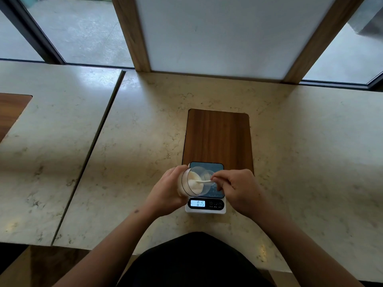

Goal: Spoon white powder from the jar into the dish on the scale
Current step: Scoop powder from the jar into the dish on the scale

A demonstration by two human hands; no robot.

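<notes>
So there's one scale (205,204), one jar (191,181), one little spoon (204,181) and one dish (207,176) in play, plus two bare hands. The scale is a small white one with a dark blue-grey weighing plate, sitting on the marble counter (145,141) near its front edge, its back end overlapping the near edge of a dark wooden inlay panel (217,135) set into the counter. Its lit display reads "015" as far as I can make out; the tiny icons next to the display are too small to read. No brand visible anywhere.

The left hand (167,189) is wrapped around the clear jar, tipping it on its side over the scale's left part, mouth pointing right. Inside you can see white powder (193,180) piled up. The right hand (236,189) has its fingers pinched together on the handle of the white spoon, whose bowl end reaches into the jar's mouth, into the powder.

The dish is a small clear round thing on the weighing plate, just behind the spoon and partly hidden by the jar rim. Can't tell what's in it.

A second counter slab (51,141) sits off to the left, split by a dark seam.
</notes>
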